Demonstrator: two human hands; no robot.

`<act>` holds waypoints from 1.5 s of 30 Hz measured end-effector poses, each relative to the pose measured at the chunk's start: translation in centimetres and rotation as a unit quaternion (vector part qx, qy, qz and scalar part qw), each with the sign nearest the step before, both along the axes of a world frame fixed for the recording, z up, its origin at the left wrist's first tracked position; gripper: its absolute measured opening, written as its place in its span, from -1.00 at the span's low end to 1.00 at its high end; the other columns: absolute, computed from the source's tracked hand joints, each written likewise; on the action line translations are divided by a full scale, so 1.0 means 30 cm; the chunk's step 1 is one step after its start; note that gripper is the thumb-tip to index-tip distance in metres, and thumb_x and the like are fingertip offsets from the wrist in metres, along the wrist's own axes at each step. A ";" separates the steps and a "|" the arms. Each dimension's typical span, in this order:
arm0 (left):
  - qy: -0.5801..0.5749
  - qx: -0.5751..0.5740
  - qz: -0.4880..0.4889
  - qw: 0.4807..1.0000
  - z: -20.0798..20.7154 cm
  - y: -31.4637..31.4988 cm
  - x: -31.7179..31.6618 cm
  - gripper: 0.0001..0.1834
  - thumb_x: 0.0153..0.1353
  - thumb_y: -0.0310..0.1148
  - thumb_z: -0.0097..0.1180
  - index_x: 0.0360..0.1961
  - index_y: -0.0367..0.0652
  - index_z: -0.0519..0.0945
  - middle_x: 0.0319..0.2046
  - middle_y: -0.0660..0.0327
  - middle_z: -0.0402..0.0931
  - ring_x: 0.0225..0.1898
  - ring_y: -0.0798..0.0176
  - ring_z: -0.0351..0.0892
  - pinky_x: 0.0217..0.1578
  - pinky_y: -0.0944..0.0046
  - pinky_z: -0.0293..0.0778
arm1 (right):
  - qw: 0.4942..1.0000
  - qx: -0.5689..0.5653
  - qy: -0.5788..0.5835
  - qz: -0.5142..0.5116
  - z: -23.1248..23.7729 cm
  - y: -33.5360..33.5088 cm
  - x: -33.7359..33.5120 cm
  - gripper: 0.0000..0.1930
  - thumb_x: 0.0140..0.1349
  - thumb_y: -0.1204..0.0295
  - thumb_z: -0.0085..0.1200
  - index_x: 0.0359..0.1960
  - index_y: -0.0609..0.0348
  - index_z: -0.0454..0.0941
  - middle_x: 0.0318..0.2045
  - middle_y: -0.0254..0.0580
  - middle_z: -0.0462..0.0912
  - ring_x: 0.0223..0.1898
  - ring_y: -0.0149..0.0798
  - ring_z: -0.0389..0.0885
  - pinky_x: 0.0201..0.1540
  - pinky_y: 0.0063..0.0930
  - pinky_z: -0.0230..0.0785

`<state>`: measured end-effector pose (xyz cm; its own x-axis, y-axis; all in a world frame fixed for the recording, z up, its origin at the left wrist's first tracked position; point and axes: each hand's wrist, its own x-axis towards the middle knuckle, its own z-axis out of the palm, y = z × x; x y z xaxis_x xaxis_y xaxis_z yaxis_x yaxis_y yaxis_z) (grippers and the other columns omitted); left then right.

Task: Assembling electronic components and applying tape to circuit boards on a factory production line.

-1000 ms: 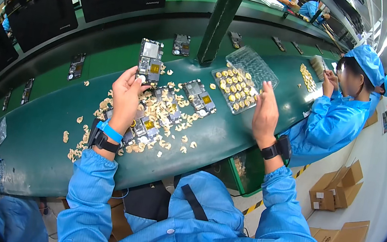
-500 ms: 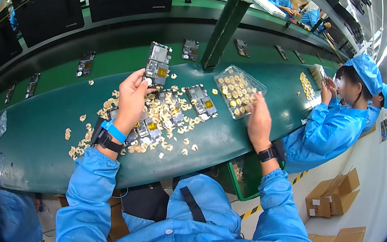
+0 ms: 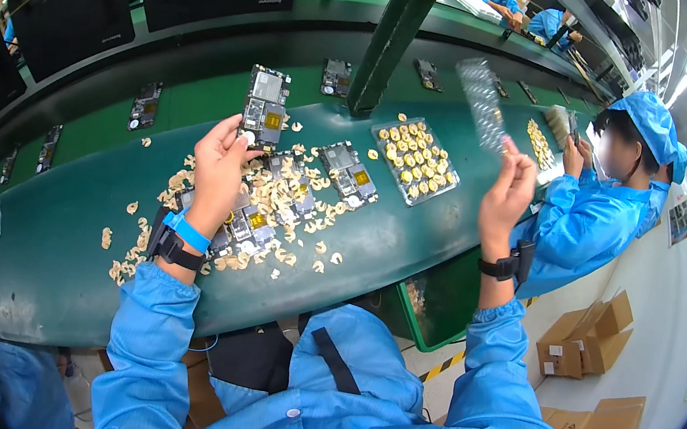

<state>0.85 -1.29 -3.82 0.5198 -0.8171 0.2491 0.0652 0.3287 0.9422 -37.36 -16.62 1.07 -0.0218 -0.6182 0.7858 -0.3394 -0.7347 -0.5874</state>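
My left hand grips the lower edge of a circuit board, held upright above the bench with a round white part near its bottom corner. Raised at the right, my right hand pinches the lower end of a clear dimpled plastic cover. Below and left of it lies a clear tray with rows of small round gold-and-white parts. Loose cream-coloured curved pieces are heaped under my left hand, partly covering several boards. Another circuit board lies between the heap and the tray.
A green post rises behind the boards. More boards lie along the green strip beyond. Below the bench edge sits a green bin. A co-worker in blue is close on the right, near another pile of pieces.
My right hand has lifted the clear cover off the tray, up and to the right, baring the round parts. My left hand still holds the board, shifted slightly left in view.
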 end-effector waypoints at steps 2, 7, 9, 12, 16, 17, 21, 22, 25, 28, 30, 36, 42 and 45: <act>0.000 0.006 0.006 1.000 0.003 0.008 0.001 -0.57 0.49 -0.61 -0.11 0.34 -0.50 0.37 0.12 -0.03 0.63 0.05 0.26 0.68 0.00 0.29 0.68 | 0.998 -0.028 0.016 -0.056 0.077 0.032 -0.008 -0.85 0.60 0.44 -0.09 -0.08 0.31 0.40 0.17 0.13 0.66 0.11 -0.24 0.67 0.16 -0.42 0.48; 0.001 0.000 -0.004 1.000 -0.003 -0.010 -0.007 -0.57 0.49 -0.61 -0.10 0.34 -0.50 0.38 0.13 -0.02 0.62 0.06 0.25 0.68 0.03 0.27 0.68 | 0.957 -0.149 0.216 -0.121 -0.001 0.045 -0.031 -0.79 0.50 0.56 0.00 0.09 0.37 0.43 0.20 0.19 0.63 0.21 0.08 0.65 0.20 -0.25 0.52; 0.000 0.005 0.004 1.000 -0.006 -0.013 -0.011 -0.57 0.49 -0.62 -0.10 0.34 -0.50 0.38 0.14 -0.03 0.61 0.06 0.23 0.68 0.04 0.25 0.68 | 0.914 -0.109 0.374 -0.113 -0.184 0.006 -0.032 -0.63 0.40 0.62 0.04 0.23 0.37 0.44 0.20 0.21 0.61 0.21 0.15 0.62 0.21 -0.18 0.53; -0.006 0.005 0.002 1.000 -0.002 -0.008 -0.009 -0.57 0.48 -0.62 -0.10 0.34 -0.50 0.38 0.14 -0.03 0.61 0.06 0.22 0.68 0.04 0.25 0.68 | 0.945 -0.054 0.317 -0.053 -0.219 -0.001 0.002 -0.65 0.42 0.62 0.03 0.22 0.34 0.47 0.17 0.25 0.61 0.20 0.18 0.62 0.17 -0.10 0.55; -0.004 0.029 0.008 1.000 -0.005 0.004 -0.010 -0.56 0.47 -0.62 -0.08 0.35 -0.50 0.37 0.12 -0.01 0.62 0.06 0.23 0.68 0.04 0.26 0.68 | 0.975 -0.004 0.207 -0.086 -0.184 0.000 -0.007 -0.80 0.53 0.54 -0.07 0.08 0.37 0.49 0.08 0.23 0.68 0.16 0.13 0.68 0.08 -0.13 0.58; -0.004 0.028 0.006 1.000 -0.002 -0.007 -0.011 -0.56 0.47 -0.62 -0.08 0.35 -0.50 0.37 0.12 -0.01 0.62 0.06 0.23 0.68 0.04 0.26 0.68 | 0.985 0.029 0.148 -0.087 -0.165 -0.018 -0.020 -0.83 0.54 0.52 -0.07 0.01 0.37 0.49 0.06 0.21 0.70 0.14 0.06 0.70 0.07 -0.18 0.57; -0.011 0.013 0.000 1.000 -0.005 -0.002 -0.006 -0.55 0.48 -0.61 -0.07 0.35 -0.51 0.36 0.10 -0.02 0.63 0.04 0.24 0.69 0.04 0.25 0.68 | 0.986 0.102 0.084 -0.102 -0.140 -0.061 -0.076 -0.84 0.56 0.44 -0.03 -0.14 0.33 0.47 -0.27 -0.04 0.72 -0.04 -0.29 0.74 -0.09 -0.38 0.52; -0.015 0.016 0.003 1.000 -0.005 -0.007 -0.005 -0.56 0.48 -0.61 -0.07 0.35 -0.51 0.36 0.09 -0.03 0.64 0.03 0.24 0.70 0.04 0.25 0.68 | 0.986 0.111 0.082 -0.093 -0.156 -0.093 -0.108 -0.84 0.56 0.44 -0.02 -0.15 0.32 0.47 -0.34 -0.14 0.67 -0.08 -0.37 0.73 -0.13 -0.43 0.49; -0.015 0.012 -0.003 1.000 -0.005 -0.012 -0.011 -0.57 0.49 -0.59 -0.07 0.34 -0.51 0.38 0.08 -0.02 0.64 0.02 0.25 0.70 0.04 0.25 0.68 | 0.993 0.112 -0.025 0.000 -0.180 -0.136 -0.151 -0.84 0.59 0.42 -0.05 -0.17 0.25 0.46 -0.32 -0.26 0.59 -0.04 -0.37 0.68 -0.13 -0.52 0.44; -0.020 0.018 -0.007 1.000 0.001 -0.008 -0.015 -0.57 0.50 -0.59 -0.07 0.34 -0.50 0.38 0.08 -0.01 0.64 0.02 0.26 0.70 0.04 0.26 0.68 | 0.985 0.127 -0.111 0.044 -0.138 -0.119 -0.157 -0.84 0.61 0.39 -0.08 -0.13 0.23 0.41 -0.15 -0.05 0.69 0.05 -0.24 0.70 0.00 -0.47 0.52; -0.012 0.016 0.004 1.000 -0.005 -0.001 -0.009 -0.57 0.49 -0.59 -0.07 0.34 -0.50 0.38 0.08 -0.01 0.64 0.02 0.26 0.70 0.05 0.25 0.68 | 0.975 0.103 -0.187 0.061 -0.085 -0.082 -0.149 -0.85 0.61 0.39 -0.09 -0.08 0.24 0.39 -0.06 0.06 0.71 0.09 -0.18 0.70 0.10 -0.36 0.58; -0.017 0.023 0.018 0.999 0.002 0.009 0.000 -0.58 0.51 -0.60 -0.11 0.33 -0.53 0.36 0.14 -0.07 0.60 0.04 0.18 0.70 0.03 0.25 0.71 | 0.955 0.140 -0.218 0.143 0.026 0.124 -0.081 -0.83 0.62 0.37 -0.10 -0.04 0.24 0.39 -0.23 -0.01 0.72 -0.17 -0.13 0.78 0.00 -0.29 0.66; 0.099 -0.063 0.000 0.993 0.016 -0.007 -0.060 -0.60 0.52 -0.53 -0.08 0.31 -0.49 0.38 0.09 -0.05 0.60 0.00 0.14 0.71 -0.06 0.03 0.80 | 0.918 0.301 -0.162 0.200 -0.001 0.207 0.139 -0.77 0.58 0.38 -0.03 0.06 0.33 0.44 -0.35 -0.10 0.67 -0.38 -0.19 0.77 -0.39 -0.39 0.71; 0.107 -0.089 0.028 0.990 0.041 0.008 -0.102 -0.58 0.56 -0.49 -0.16 0.35 -0.46 0.26 0.06 -0.07 0.58 0.01 -0.04 0.73 -0.06 -0.01 0.80 | 0.918 0.276 -0.143 0.245 0.039 0.295 0.328 -0.82 0.53 0.48 0.04 0.03 0.35 0.50 -0.31 -0.12 0.70 -0.35 -0.26 0.78 -0.34 -0.46 0.69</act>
<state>-2.22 -1.04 -2.61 0.6194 -0.7388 0.2655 0.2349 0.4971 0.8353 -27.52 -7.76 2.24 0.2083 -0.9113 0.3551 0.1784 -0.3216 -0.9299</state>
